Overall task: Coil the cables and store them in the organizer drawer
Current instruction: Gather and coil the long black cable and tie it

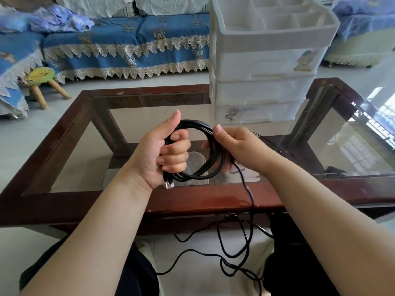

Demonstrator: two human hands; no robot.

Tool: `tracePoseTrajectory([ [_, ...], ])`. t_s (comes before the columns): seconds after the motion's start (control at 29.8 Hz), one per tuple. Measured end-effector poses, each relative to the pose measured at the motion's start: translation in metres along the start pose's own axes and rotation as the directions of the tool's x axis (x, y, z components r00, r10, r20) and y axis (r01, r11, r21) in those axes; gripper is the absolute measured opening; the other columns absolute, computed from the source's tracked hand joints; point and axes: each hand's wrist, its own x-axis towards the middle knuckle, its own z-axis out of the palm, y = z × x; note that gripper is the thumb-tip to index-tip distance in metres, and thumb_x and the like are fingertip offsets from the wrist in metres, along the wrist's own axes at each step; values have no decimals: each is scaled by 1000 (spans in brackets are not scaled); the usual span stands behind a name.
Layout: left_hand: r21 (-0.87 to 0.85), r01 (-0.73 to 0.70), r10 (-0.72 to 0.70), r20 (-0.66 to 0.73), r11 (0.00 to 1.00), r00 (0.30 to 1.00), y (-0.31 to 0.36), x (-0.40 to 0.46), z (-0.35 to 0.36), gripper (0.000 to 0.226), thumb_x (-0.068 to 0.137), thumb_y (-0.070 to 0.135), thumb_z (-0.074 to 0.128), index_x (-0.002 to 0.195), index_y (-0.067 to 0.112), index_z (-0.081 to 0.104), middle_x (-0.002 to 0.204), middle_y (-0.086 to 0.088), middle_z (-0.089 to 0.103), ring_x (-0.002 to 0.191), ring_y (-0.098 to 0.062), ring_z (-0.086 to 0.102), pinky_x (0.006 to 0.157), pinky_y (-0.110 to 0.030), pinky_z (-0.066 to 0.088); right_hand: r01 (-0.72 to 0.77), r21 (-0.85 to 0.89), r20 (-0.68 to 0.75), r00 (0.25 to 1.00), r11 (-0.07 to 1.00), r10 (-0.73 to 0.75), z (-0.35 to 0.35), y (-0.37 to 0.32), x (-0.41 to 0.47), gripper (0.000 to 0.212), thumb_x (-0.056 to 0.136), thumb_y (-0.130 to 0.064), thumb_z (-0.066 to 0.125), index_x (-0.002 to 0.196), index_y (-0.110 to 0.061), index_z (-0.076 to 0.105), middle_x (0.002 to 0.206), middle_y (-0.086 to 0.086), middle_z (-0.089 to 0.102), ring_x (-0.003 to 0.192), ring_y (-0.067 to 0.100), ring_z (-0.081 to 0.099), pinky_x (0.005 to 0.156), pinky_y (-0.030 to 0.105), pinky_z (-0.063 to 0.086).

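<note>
A black network cable [210, 165] is wound into a round coil held above the near edge of the glass table. My left hand [164, 152] is fisted around the coil's left side, and a clear plug [169, 184] pokes out below it. My right hand [237, 146] pinches the coil's right side. From there the loose cable tail [250, 227] drops over the table edge and lies tangled on the floor between my knees. A white plastic organizer [267, 67] with three closed drawers stands on the table's far right part.
The glass table top has a dark wooden frame [192, 201]. A thin black wire [271, 142] lies on the glass behind my right hand. A blue-covered sofa [128, 45] and a small green stool [40, 80] stand beyond the table.
</note>
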Motion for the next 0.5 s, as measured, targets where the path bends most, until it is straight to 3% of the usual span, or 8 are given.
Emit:
tracePoseTrajectory([
  [0.07, -10, -7, 7, -24, 1000, 1000, 3, -1, -4, 46, 93, 52, 40, 60, 20, 40, 37, 12, 29, 26, 1, 25, 28, -14, 17, -57, -182, 53, 996, 982, 67, -10, 0, -1, 62, 91, -58, 27, 60, -19, 64, 50, 6, 59, 45, 15, 55, 56, 28, 48],
  [0.13, -20, 0, 0, -23, 1000, 1000, 4, -2, -6, 48, 93, 54, 39, 59, 20, 40, 36, 12, 30, 25, 0, 25, 28, -14, 17, -89, -271, 89, 989, 959, 117, -20, 3, 0, 62, 81, -69, 30, 52, -20, 53, 49, -1, 51, 46, 11, 51, 58, 26, 45],
  [0.2, -10, 33, -33, -7, 999, 999, 2, -3, -4, 48, 91, 56, 40, 58, 20, 40, 36, 12, 30, 26, 1, 21, 29, -14, 16, -98, -207, 52, 992, 974, 111, -28, 7, 1, 57, 73, -73, 40, 57, -19, 42, 50, -6, 42, 46, 10, 41, 54, 23, 39],
  [0.3, -9, 79, -79, 14, 997, 997, -3, -2, -1, 48, 89, 57, 41, 58, 20, 39, 36, 11, 29, 25, 1, 22, 29, -14, 14, -132, 21, -32, 991, 991, 133, -33, 9, 4, 51, 73, -68, 48, 60, -20, 37, 50, -6, 32, 46, 12, 25, 43, 22, 25],
  [0.5, -58, 23, -26, -42, 998, 999, -4, 0, 6, 45, 92, 49, 41, 58, 20, 40, 36, 11, 26, 25, 0, 22, 30, -16, 11, -181, 87, -115, 975, 980, 190, -6, 17, 9, 50, 90, -59, 40, 62, -18, 40, 48, -4, 33, 43, 13, 27, 42, 22, 25],
])
